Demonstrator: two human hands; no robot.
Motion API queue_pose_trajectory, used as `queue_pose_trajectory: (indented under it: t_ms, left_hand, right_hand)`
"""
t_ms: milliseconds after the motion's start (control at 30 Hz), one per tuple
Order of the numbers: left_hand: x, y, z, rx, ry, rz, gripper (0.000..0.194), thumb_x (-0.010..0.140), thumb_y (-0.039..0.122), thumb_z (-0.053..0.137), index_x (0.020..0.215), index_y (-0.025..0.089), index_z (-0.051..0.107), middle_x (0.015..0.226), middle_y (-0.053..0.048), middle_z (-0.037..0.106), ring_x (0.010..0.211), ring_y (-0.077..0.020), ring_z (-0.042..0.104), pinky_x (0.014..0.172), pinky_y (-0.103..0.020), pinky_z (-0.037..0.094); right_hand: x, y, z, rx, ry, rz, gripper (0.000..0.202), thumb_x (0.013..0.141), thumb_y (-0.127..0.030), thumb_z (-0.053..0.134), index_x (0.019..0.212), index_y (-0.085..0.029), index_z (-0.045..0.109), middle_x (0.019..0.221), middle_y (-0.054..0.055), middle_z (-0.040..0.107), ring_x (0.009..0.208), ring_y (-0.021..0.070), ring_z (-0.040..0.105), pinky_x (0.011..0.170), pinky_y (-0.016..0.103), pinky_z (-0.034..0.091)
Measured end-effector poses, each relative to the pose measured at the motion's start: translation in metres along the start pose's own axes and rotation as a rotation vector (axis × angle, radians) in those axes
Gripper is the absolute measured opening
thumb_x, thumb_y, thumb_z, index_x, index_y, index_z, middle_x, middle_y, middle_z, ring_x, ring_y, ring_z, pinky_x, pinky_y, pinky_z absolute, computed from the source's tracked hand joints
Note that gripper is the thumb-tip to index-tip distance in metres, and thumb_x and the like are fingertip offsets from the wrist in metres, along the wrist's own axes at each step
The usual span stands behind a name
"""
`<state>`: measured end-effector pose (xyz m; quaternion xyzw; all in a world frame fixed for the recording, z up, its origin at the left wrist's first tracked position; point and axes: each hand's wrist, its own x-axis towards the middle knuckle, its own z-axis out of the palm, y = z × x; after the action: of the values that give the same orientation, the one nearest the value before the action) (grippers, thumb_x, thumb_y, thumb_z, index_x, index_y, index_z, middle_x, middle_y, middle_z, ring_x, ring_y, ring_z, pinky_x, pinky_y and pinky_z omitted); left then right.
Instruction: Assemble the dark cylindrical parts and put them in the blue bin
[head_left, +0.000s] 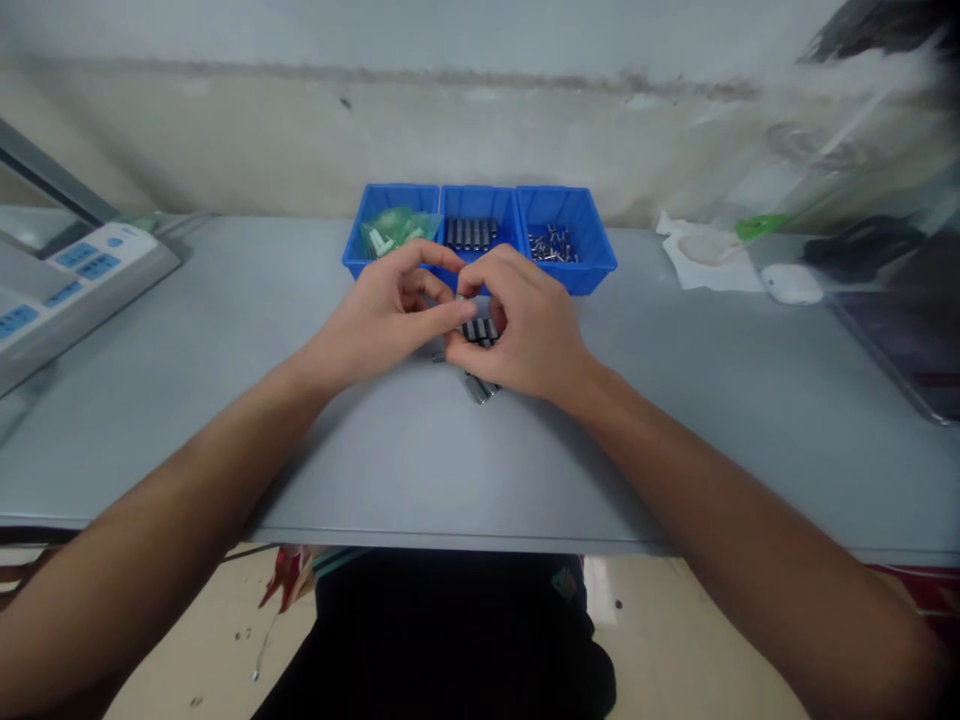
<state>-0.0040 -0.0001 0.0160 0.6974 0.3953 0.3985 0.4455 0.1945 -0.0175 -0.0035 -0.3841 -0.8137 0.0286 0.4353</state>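
Observation:
My left hand point(409, 305) and my right hand point(521, 320) meet above the grey table, fingertips pinched together around something small that the fingers mostly hide. Beneath and between them lie several dark metal cylinders point(481, 388) on the tabletop. A small metal piece point(439, 357) rests just left of these. Behind my hands stand three joined blue bins point(600, 268): the left one holds a green plastic bag point(401, 226) with white parts, the middle one a row of dark cylinders point(471, 234), the right one small shiny metal pins point(553, 245).
A white device with blue labels point(97, 265) stands on the left of the table point(450, 480). On the right are a white paper point(712, 262), a white mouse-like object point(793, 284) and a dark flat device point(911, 340). A wall rises behind.

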Motion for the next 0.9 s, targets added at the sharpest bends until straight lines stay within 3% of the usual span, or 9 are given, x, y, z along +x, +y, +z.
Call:
queue_pose_trajectory:
  t_ms: [233, 400, 533, 667, 800, 900]
  left_hand:
    - [-0.001, 0.000, -0.001, -0.090, 0.006, -0.020, 0.033, 0.090, 0.029, 0.086, 0.118, 0.023, 0.070, 0.076, 0.003, 0.069, 0.067, -0.0132, 0.068, 0.065, -0.027, 0.055]
    - [0.001, 0.003, -0.007, -0.170, 0.010, -0.043, 0.029, 0.093, 0.025, 0.079, 0.120, 0.025, 0.070, 0.067, 0.006, 0.062, 0.057, -0.0107, 0.057, 0.055, -0.025, 0.045]
    - [0.003, 0.004, -0.008, -0.181, -0.001, -0.067, 0.025, 0.095, 0.025, 0.076, 0.119, 0.025, 0.070, 0.070, 0.004, 0.067, 0.056, -0.0109, 0.058, 0.053, -0.025, 0.045]
    - [0.003, 0.006, -0.008, -0.183, 0.019, -0.096, 0.023, 0.099, 0.032, 0.072, 0.121, 0.025, 0.068, 0.081, 0.001, 0.074, 0.056, -0.0132, 0.066, 0.048, -0.025, 0.044]
    - [0.001, 0.005, -0.011, 0.011, 0.187, 0.079, 0.017, 0.102, 0.033, 0.067, 0.116, 0.024, 0.069, 0.094, -0.002, 0.080, 0.064, -0.0141, 0.070, 0.055, -0.028, 0.050]
    - [0.000, 0.000, -0.012, 0.396, 0.321, 0.284, 0.011, 0.099, 0.027, 0.067, 0.106, 0.023, 0.074, 0.095, -0.002, 0.081, 0.078, -0.0163, 0.072, 0.070, -0.032, 0.054]
  right_hand:
    - [0.000, 0.005, 0.000, 0.072, -0.008, -0.004, 0.018, 0.088, -0.022, 0.072, 0.103, -0.024, 0.063, 0.106, 0.004, 0.072, 0.087, 0.0182, 0.066, 0.069, 0.033, 0.050]
    - [0.002, 0.015, 0.001, 0.226, -0.017, 0.007, 0.022, 0.096, -0.031, 0.074, 0.116, -0.024, 0.072, 0.105, 0.003, 0.073, 0.069, 0.0123, 0.057, 0.060, 0.031, 0.047]
    - [0.002, 0.018, 0.005, 0.324, 0.000, 0.053, 0.022, 0.097, -0.037, 0.077, 0.114, -0.024, 0.076, 0.105, 0.001, 0.074, 0.057, 0.0072, 0.048, 0.052, 0.028, 0.043]
    - [0.004, 0.017, -0.001, 0.276, 0.040, 0.073, 0.023, 0.095, -0.038, 0.078, 0.114, -0.026, 0.078, 0.105, 0.002, 0.076, 0.058, 0.0088, 0.050, 0.053, 0.030, 0.045]
    - [0.022, 0.025, -0.030, 0.137, 0.085, 0.145, 0.031, 0.095, -0.043, 0.077, 0.121, -0.027, 0.081, 0.112, 0.005, 0.078, 0.063, 0.0130, 0.054, 0.061, 0.035, 0.052]
    - [0.048, 0.037, -0.050, -0.084, -0.037, 0.205, 0.029, 0.094, -0.038, 0.074, 0.117, -0.024, 0.083, 0.108, 0.007, 0.079, 0.076, 0.0194, 0.064, 0.079, 0.041, 0.058]
